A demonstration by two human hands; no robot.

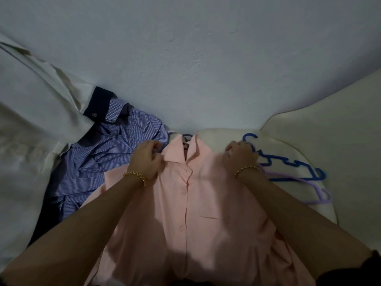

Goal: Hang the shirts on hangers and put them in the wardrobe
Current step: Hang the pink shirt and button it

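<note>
Pink shirt: lies front up, centre of view, buttoned down the placket, collar pointing away from you toward the wall. Its lower half runs out of view at the bottom edge.

Dark hanger: only the hook and a bit of the neck show, poking out of the collar opening. The rest is hidden under the fabric, so you cannot tell how it sits in the shoulders.

Your left hand: on the shirt's shoulder just beside the collar, fingers curled and bunching the pink cloth. Gold bracelet at the wrist.

Your right hand: on the opposite shoulder, knuckles up, fingers curled down round the shoulder edge and gripping the fabric. A second gold bracelet at this wrist.

Striped shirt: blue and white, crumpled in a heap just left of the pink one and touching it. At its far end a navy cuff with one button, checked lining showing beside it.

White cloth: fills the left side, creased, running up against the striped heap.

Cream cushion: right side, partly under the pink shirt's shoulder. On it lie a blue hanger and a lilac hanger, overlapping each other, with the blue hook close to your right hand.

Light is dim; your arms throw shadow across the shirt front.
</note>
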